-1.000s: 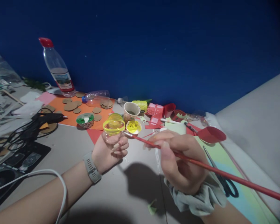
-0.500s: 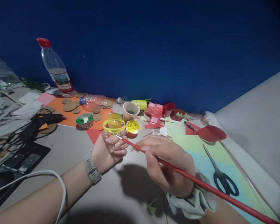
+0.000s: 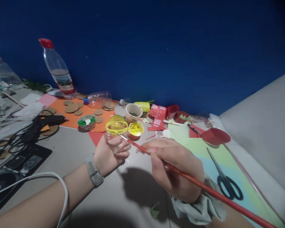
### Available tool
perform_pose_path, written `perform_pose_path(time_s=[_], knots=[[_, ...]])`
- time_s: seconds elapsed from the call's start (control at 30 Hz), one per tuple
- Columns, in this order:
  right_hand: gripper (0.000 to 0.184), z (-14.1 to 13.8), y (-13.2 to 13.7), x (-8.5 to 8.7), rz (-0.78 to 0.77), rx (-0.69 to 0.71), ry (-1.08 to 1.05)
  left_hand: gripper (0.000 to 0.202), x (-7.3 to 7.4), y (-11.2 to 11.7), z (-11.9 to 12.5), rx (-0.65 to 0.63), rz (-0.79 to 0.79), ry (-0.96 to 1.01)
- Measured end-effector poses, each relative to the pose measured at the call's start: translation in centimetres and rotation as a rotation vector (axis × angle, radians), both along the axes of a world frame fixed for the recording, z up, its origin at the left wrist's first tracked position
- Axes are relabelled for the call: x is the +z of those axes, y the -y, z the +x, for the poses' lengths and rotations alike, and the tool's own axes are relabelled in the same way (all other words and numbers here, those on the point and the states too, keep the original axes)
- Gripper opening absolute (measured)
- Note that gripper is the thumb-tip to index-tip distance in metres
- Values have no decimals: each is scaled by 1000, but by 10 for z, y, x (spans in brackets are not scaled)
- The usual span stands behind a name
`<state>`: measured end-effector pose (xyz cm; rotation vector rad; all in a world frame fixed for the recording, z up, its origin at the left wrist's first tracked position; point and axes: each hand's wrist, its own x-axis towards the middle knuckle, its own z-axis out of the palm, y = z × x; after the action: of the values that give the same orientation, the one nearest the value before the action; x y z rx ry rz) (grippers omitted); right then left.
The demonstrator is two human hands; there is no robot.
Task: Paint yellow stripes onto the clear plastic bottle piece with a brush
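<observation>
My left hand (image 3: 112,154) is closed around a clear plastic cup with a yellow painted rim (image 3: 116,127), holding it upright above the grey table. My right hand (image 3: 175,169) pinches a long red paintbrush (image 3: 204,189); the brush tip touches the cup's rim on its right side. A small dish of yellow paint (image 3: 136,129) sits just behind the cup. A grey watch is on my left wrist and a grey scrunchie on my right.
A paper cup (image 3: 133,112) and a green-filled dish (image 3: 86,122) stand behind. Cardboard discs lie on orange paper (image 3: 68,118). A water bottle (image 3: 57,70) stands by the blue wall. Black scissors (image 3: 225,182) and a red paper shape (image 3: 215,136) lie right; a glue gun (image 3: 49,119) left.
My right hand drew nearer to the cup and the brush tip moved from beside the cup onto its rim. The left hand kept the cup nearly still.
</observation>
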<state>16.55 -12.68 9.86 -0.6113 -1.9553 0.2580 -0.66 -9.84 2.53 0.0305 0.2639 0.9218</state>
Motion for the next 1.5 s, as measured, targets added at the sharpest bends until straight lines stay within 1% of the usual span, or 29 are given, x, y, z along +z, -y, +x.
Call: perform_pose_path(time_s=[0.1,0.2,0.4,0.6,0.83,1.0,1.07,1.13,1.23,1.37,1.5], knots=[[24,-3,0,-3,14,-31,6,21,-1,-1,0,6,5,-8],[26,0,-1,-5,-36,-66,-5,23,1,-1,0,1,22,-25],[29,8,-2,-7,-99,-44,-47,21,7,2,0,2,29,-33],[28,9,-5,-7,-65,-74,-26,16,7,3,-1,13,66,-48],[29,9,-7,-9,-50,-118,-23,21,7,3,-1,-8,93,-61],[25,11,-8,-3,-14,-166,-67,23,8,3,-1,5,99,-95],[21,12,-6,1,-52,-156,-105,19,8,4,-1,4,83,-103],[16,13,-5,4,-135,-98,-151,16,8,4,-1,1,67,-111],[10,14,-6,3,-260,-21,-189,20,8,5,-1,-6,56,-125],[11,13,-14,-5,-347,-24,-237,30,9,6,-1,-45,51,-106],[11,12,-21,-11,-357,-43,-303,27,8,6,-2,-26,48,-63]])
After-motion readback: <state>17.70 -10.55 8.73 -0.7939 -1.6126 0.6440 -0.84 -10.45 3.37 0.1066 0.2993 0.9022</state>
